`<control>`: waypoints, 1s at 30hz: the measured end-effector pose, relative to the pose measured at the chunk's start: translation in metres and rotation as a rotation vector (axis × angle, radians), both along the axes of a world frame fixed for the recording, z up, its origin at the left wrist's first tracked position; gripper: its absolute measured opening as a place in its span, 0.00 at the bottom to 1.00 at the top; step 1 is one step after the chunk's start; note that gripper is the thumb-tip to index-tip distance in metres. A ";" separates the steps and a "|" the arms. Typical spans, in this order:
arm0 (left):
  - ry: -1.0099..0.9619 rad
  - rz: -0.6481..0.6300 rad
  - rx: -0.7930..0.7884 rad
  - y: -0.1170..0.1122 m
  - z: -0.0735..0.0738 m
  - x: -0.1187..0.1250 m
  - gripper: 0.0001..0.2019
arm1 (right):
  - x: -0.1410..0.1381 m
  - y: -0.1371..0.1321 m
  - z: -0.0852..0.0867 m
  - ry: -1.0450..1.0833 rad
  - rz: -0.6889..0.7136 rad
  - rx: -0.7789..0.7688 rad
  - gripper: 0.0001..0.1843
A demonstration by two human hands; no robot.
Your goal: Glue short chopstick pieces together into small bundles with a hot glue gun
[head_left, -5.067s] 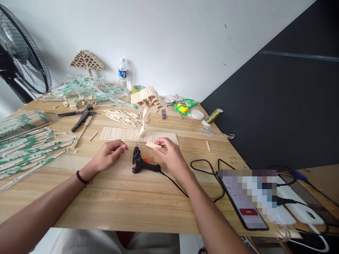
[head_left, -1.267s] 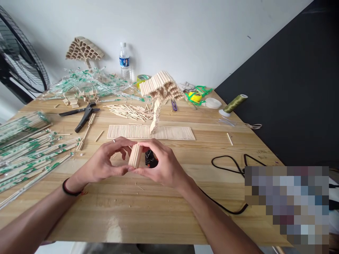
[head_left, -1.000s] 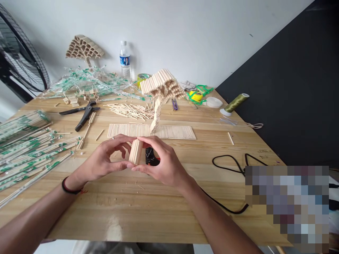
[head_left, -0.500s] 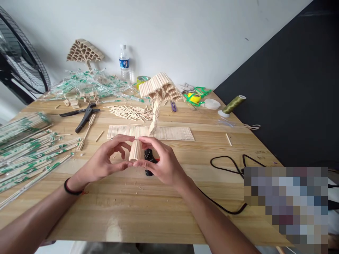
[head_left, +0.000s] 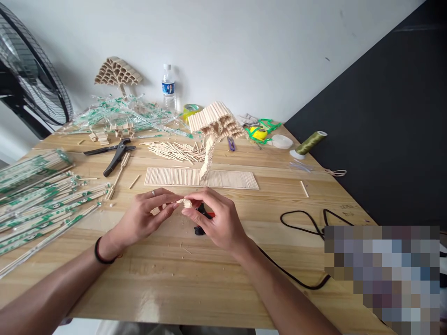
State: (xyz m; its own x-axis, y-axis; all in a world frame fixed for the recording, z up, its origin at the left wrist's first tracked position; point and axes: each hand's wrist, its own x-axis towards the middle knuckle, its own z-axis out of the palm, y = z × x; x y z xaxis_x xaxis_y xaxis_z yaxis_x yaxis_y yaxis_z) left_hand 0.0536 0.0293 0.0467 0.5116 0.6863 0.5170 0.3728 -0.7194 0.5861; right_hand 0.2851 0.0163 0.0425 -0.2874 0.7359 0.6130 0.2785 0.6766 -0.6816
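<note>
Between my fingertips is a small curved panel of short wooden sticks [head_left: 187,203], now seen nearly end-on. My left hand [head_left: 146,215] pinches its left end with thumb and fingers. On its right side, my right hand [head_left: 218,216] grips it between thumb and forefinger. Behind my right fingers, a black tool with a red part [head_left: 199,230] lies on the table, mostly covered. Beyond my hands, a tree-like stick model [head_left: 213,118] stands at a long flat mat of sticks [head_left: 167,177].
Loose sticks [head_left: 174,151] lie behind the mat. Black pruning shears [head_left: 117,156] and wrapped stick bundles [head_left: 38,195] are at left. A second stick model [head_left: 117,72], a water bottle [head_left: 168,88] and a thread spool [head_left: 310,143] stand farther back. A black cord [head_left: 300,283] loops at right.
The stick panel has been tipped from showing its broad ribbed face to nearly end-on. Both hands stay on it. The whole view has shifted slightly.
</note>
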 end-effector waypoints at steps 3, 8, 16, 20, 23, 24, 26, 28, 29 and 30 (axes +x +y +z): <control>0.003 0.009 0.029 -0.002 -0.002 0.001 0.08 | -0.002 -0.001 -0.002 -0.027 -0.036 0.027 0.03; 0.015 0.044 0.011 -0.004 -0.005 0.003 0.07 | -0.005 -0.003 -0.006 -0.047 -0.013 -0.014 0.02; 0.077 0.028 0.105 -0.008 0.000 0.005 0.08 | -0.006 -0.005 -0.006 -0.082 -0.005 -0.009 0.03; 0.100 -0.003 0.087 -0.008 0.002 0.005 0.08 | -0.008 -0.005 -0.008 -0.097 -0.001 0.002 0.03; 0.094 -0.016 0.084 -0.008 0.001 0.004 0.08 | -0.009 -0.005 -0.009 -0.113 -0.015 -0.003 0.03; 0.089 -0.011 0.086 -0.008 0.001 0.004 0.08 | -0.010 -0.005 -0.009 -0.113 -0.019 -0.014 0.02; 0.062 0.017 0.097 -0.008 -0.001 0.005 0.08 | -0.010 -0.006 -0.010 -0.102 -0.023 -0.045 0.01; 0.019 0.048 0.116 -0.008 -0.003 0.005 0.06 | -0.010 -0.006 -0.009 -0.090 -0.026 -0.067 0.01; 0.001 0.056 0.124 -0.008 -0.004 0.006 0.06 | -0.010 -0.007 -0.009 -0.086 -0.027 -0.067 0.02; -0.014 0.057 0.131 -0.008 -0.004 0.006 0.05 | -0.010 -0.007 -0.009 -0.083 -0.030 -0.061 0.02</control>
State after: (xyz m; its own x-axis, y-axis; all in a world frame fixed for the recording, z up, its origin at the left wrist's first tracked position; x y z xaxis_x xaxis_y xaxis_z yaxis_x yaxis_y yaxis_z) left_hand 0.0597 0.0217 0.0428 0.4659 0.6398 0.6113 0.4073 -0.7683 0.4938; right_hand 0.2749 0.0093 0.0335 -0.3124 0.7802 0.5419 0.3550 0.6250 -0.6952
